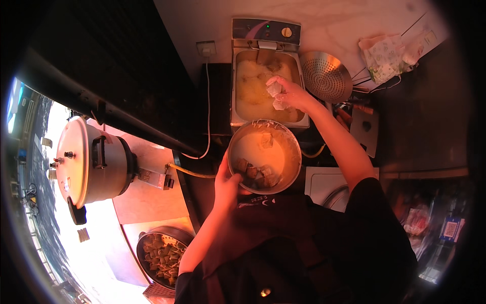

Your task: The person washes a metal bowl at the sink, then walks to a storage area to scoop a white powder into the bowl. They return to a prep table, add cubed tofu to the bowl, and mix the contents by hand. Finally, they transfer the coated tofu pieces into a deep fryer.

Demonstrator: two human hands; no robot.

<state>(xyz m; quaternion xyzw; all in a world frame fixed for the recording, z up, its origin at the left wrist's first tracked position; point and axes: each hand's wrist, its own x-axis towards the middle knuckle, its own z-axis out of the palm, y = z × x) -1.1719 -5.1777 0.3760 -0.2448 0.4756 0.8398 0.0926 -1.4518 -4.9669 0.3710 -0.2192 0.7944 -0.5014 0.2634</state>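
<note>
A round metal bowl (290,154) rests in my left hand (227,186), thumb near the rim and fingers wrapped round its near left side. Inside it are white powder, several brown chunks (257,174) and one powder-coated chunk (266,140). Over the deep fryer (236,96), my right hand (291,95) holds pale coated chunks (275,89) at its fingertips, which are dusted white. One of them hangs just below the fingers. Foamy yellowish oil (250,91) fills the fryer's basin, and the bowl stands against its near edge.
A perforated ladle (326,76) lies right of the fryer, near a crumpled plastic package (382,57). On the left stand a large pressure cooker (96,162) and a dark pot (169,234) of brown pieces. A white cable (208,101) runs from a wall socket (206,48).
</note>
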